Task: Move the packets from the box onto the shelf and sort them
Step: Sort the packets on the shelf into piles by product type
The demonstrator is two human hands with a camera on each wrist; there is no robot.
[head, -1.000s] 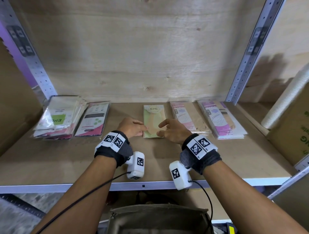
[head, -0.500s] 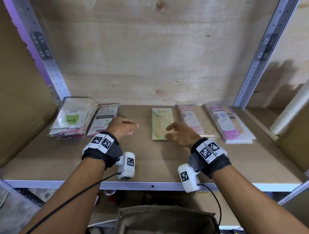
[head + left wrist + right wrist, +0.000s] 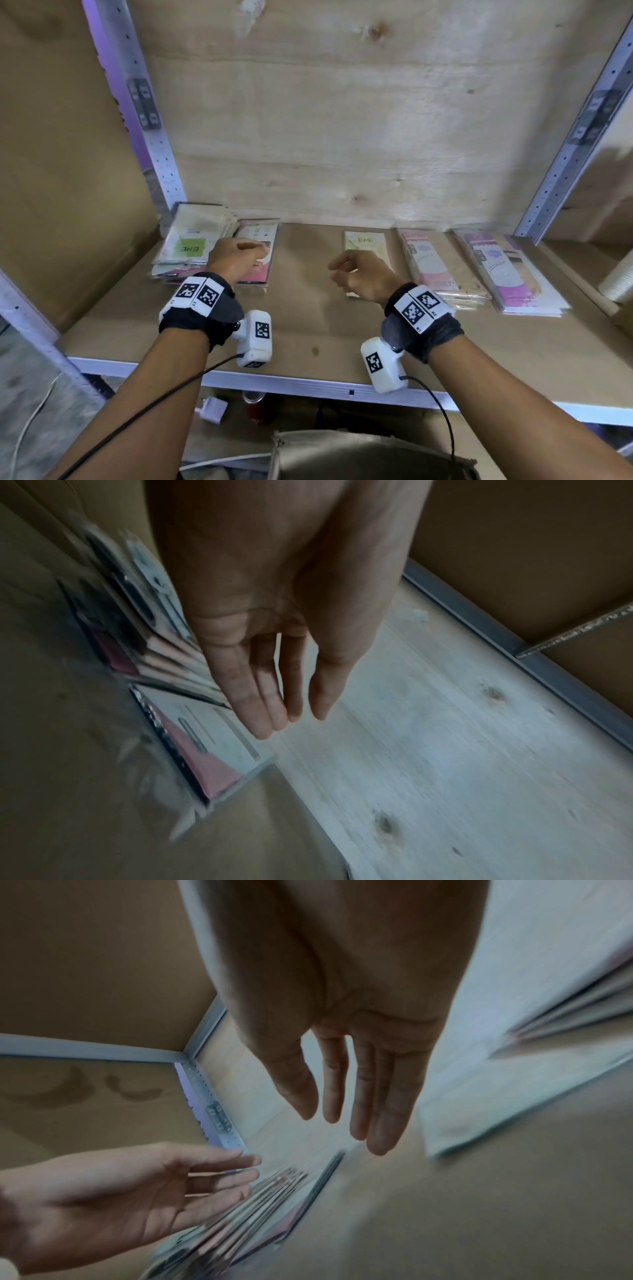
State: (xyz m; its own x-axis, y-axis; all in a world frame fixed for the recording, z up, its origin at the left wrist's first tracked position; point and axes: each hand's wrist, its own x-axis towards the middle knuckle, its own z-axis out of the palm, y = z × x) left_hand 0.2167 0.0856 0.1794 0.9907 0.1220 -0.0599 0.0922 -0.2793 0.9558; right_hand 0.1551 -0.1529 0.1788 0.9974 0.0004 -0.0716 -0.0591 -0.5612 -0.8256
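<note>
Flat packets lie in rows on the wooden shelf (image 3: 308, 329). A mixed stack (image 3: 191, 245) with a green ENE label sits at the far left, with a pink and white packet (image 3: 260, 255) beside it. My left hand (image 3: 236, 257) hovers over that packet with straight, empty fingers (image 3: 270, 704). A cream ENE packet (image 3: 364, 241) lies in the middle, and my right hand (image 3: 359, 277) hangs over its near end, fingers (image 3: 377, 1118) straight and holding nothing. Two pink stacks (image 3: 435, 263) (image 3: 507, 270) lie further right.
Metal uprights (image 3: 147, 137) (image 3: 575, 150) frame the bay, and cardboard (image 3: 68, 178) stands at the left. A white ribbed roll (image 3: 620, 281) lies at the far right. A box's grey rim (image 3: 359, 445) shows below the shelf edge (image 3: 308, 383).
Both hands have let go of the cream ENE packet and drawn apart. My left hand has moved left to the pink and white packet; the right has pulled back slightly.
</note>
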